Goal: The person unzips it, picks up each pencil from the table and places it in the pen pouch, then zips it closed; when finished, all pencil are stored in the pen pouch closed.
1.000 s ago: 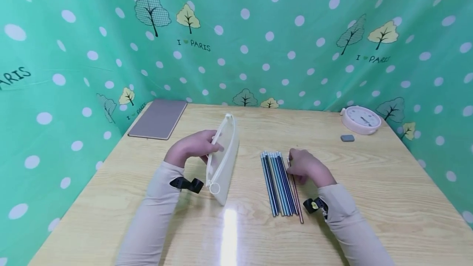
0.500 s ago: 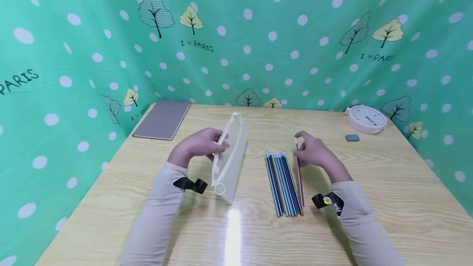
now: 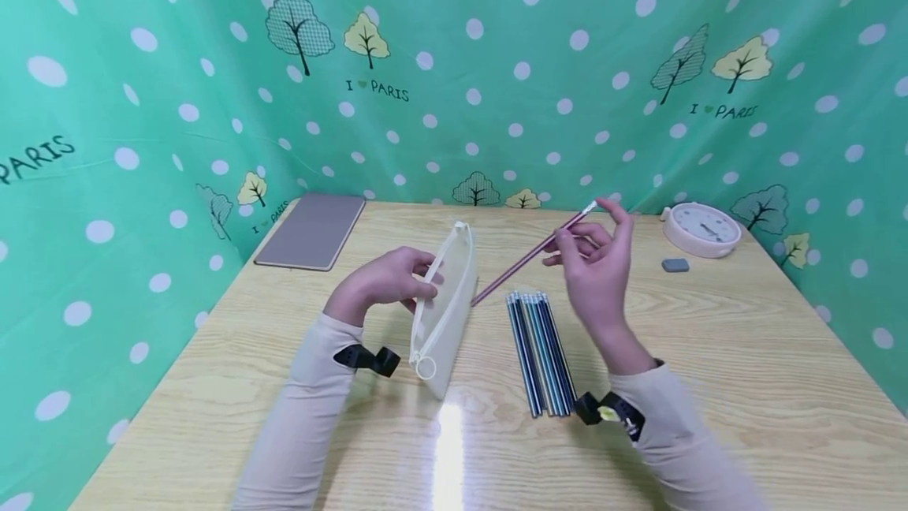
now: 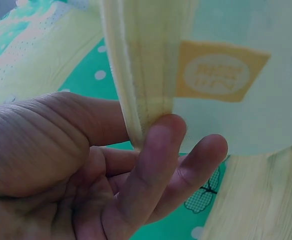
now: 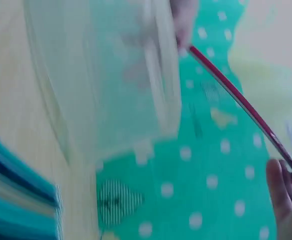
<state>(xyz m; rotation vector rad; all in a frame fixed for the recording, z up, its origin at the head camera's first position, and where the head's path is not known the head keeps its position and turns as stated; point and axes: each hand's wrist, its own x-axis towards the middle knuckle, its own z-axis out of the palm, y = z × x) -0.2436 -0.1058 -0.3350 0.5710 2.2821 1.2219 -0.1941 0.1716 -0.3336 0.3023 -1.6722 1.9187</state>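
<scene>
In the head view my left hand pinches one edge of a translucent zip pouch, whose top stands parted. The left wrist view shows the thumb and fingers on the pouch's rim, near an orange label. My right hand holds a dark red pencil near its white eraser end, raised and slanting down to the left. Its lower tip is close to the pouch's right side; whether they touch I cannot tell. Below, a row of several blue and dark pencils lies on the table.
A grey notebook lies at the back left of the wooden table. Toward the back right are a pink round clock and a small grey eraser. A green dotted curtain hangs behind the table.
My right hand has lifted the red pencil from beside the row, raised it and tilted its lower end leftward to the pouch. My left hand keeps its hold on the pouch.
</scene>
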